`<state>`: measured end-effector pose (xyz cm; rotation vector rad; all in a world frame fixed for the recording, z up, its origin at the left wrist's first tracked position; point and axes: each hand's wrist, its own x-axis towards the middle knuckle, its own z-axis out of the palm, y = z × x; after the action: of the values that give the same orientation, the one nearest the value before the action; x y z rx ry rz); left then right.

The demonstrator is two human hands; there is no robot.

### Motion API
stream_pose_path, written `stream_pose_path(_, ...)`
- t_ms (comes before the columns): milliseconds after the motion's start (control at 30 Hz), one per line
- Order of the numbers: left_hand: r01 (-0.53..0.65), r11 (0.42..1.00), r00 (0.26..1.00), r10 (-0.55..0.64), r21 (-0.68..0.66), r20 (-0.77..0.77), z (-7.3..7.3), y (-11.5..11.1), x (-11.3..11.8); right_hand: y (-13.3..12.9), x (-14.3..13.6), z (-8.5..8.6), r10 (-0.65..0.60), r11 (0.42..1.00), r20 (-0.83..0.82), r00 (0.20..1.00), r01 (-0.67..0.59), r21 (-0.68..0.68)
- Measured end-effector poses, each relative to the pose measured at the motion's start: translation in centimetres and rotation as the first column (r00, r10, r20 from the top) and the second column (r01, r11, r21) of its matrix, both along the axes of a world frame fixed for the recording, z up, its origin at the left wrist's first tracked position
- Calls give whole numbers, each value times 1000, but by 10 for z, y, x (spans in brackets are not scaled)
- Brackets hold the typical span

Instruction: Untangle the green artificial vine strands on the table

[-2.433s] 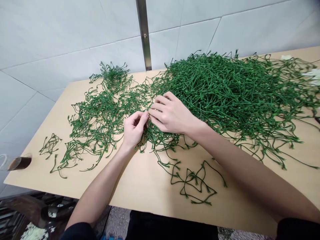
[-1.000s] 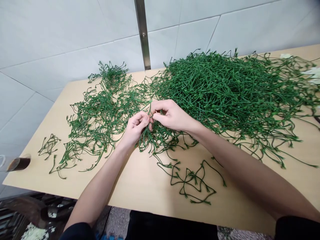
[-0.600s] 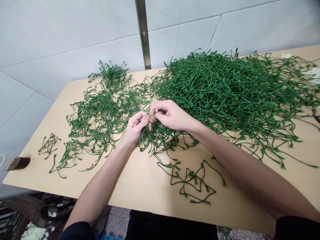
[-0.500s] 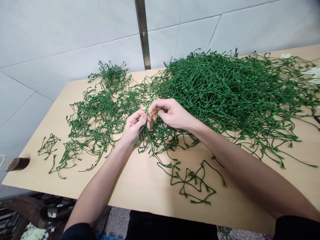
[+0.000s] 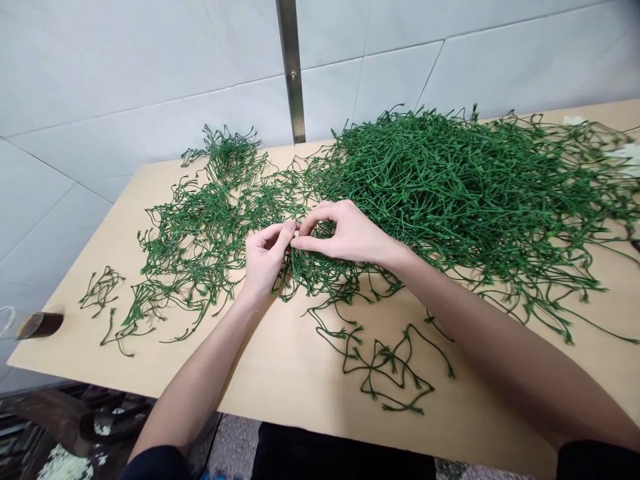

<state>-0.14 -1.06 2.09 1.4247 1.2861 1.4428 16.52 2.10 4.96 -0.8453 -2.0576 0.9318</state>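
Note:
Thin green stems with small tufted tips lie in a large heap (image 5: 450,180) at the right and in a looser spread (image 5: 200,220) at the left. Near the middle, my left hand (image 5: 267,257) pinches green stems, whose ends hang below its fingertips. My right hand (image 5: 345,230) meets it there, thumb and forefinger curved together at the same stems. The fingertips of both hands nearly touch, and the exact point of contact is too small to make out. A few separate stems (image 5: 390,363) lie in front of my right forearm.
A cup of dark liquid (image 5: 43,325) lies or stands at the left edge of the wooden table (image 5: 280,373). A metal strip (image 5: 293,73) runs down the tiled wall behind. White pieces (image 5: 625,160) sit at the far right.
My right thumb has moved left and straightened toward my left fingertips, and the other right fingers have shifted. The view has moved slightly.

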Motion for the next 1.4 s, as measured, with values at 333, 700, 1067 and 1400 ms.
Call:
stream_pose_path(333,23,999,995,-19,-45,103,-3,3,-1,5,1,0,-52,995,-38,998,48,-84)
stream_pose_path(700,120,992,987,-115,-42,115,-3,2,0,10,3,-5,-40,990,-26,999,36,-135)
stream_pose_path(1067,72,996,989,-66,-45,131,-6,3,-1,10,7,-1,-3,993,-5,1000,2,-116)
stream_pose_path(1400,117,991,990,-111,-67,83,-6,4,-1,6,9,8,8,1000,82,997,-7,-10)
